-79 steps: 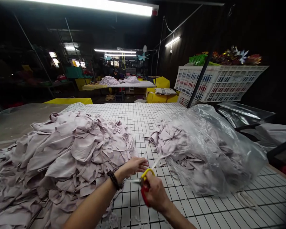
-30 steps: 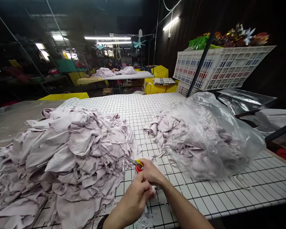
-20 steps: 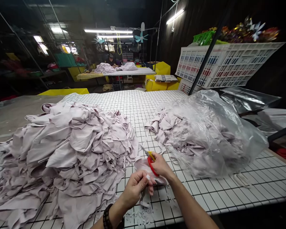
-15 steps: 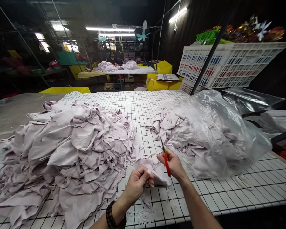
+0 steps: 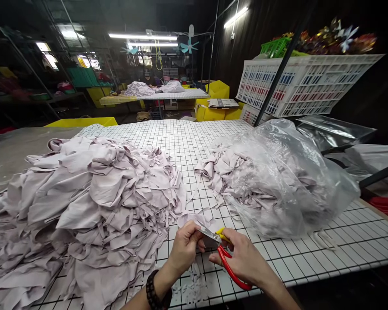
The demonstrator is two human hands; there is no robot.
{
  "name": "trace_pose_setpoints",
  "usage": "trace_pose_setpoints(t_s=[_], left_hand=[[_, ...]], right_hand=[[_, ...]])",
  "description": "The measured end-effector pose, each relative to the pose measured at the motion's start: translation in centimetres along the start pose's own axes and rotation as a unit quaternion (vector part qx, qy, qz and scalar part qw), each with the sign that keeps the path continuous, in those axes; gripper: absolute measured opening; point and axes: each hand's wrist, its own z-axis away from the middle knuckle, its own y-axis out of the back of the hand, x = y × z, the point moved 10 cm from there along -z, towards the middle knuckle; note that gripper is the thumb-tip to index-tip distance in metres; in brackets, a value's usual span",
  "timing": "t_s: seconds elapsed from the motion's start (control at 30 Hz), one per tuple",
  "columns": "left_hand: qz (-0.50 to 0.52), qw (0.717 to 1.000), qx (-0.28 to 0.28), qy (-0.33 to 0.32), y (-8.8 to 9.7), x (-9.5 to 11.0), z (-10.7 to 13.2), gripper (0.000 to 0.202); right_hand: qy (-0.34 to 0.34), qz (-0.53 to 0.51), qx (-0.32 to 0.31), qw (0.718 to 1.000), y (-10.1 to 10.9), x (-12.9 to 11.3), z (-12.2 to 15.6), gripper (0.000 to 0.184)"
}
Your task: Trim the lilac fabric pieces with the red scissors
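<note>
My right hand (image 5: 242,254) is wrapped around scissors (image 5: 224,258) with one red and one yellow handle. Their blades point left and reach the fingertips of my left hand (image 5: 186,243). That left hand, with a dark beaded bracelet on the wrist, pinches the edge of a pale pink cloth piece (image 5: 194,218), which lies partly behind both hands on the table. The exact spot where blades and cloth meet is hidden by the fingers. Small cloth snippets (image 5: 189,288) are scattered on the table below the hands.
A big heap of pale pink cloth pieces (image 5: 110,193) covers the left of the grid-patterned table (image 5: 187,129). To the right, a clear plastic bag (image 5: 287,189) holds more pieces. White crates (image 5: 297,86) stand behind it; another table (image 5: 187,94) is farther back.
The scissors have swung from pointing away to pointing left, their blades now at my left fingertips. My right hand has turned with them. The whole view has shifted slightly.
</note>
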Motion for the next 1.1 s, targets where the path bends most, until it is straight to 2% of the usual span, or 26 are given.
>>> trace_pose_setpoints(t_s=[0.33,0.53,0.73,0.93,1.1], left_hand=[[0.008,1.0,-0.003,0.019,-0.1,0.2,0.3,0.026],[0.014,1.0,-0.012,0.016,-0.1,0.5,0.3,0.027],[0.037,0.998,-0.017,0.041,0.0,-0.2,0.4,0.028],[0.058,0.996,-0.02,0.069,0.1,-1.3,0.6,0.03],[0.06,0.995,-0.015,0.075,0.6,-1.4,0.9,0.034]], right_hand=[[0.031,0.021,0.019,0.999,-0.3,-0.4,-0.3,0.041],[0.041,0.015,0.047,0.998,-0.3,-0.4,-0.2,0.033],[0.038,0.025,0.049,0.998,-0.7,-0.2,-0.3,0.029],[0.047,0.039,0.058,0.996,-1.4,0.1,-0.4,0.034],[0.047,-0.041,0.019,0.998,-2.0,1.6,-1.2,0.035]])
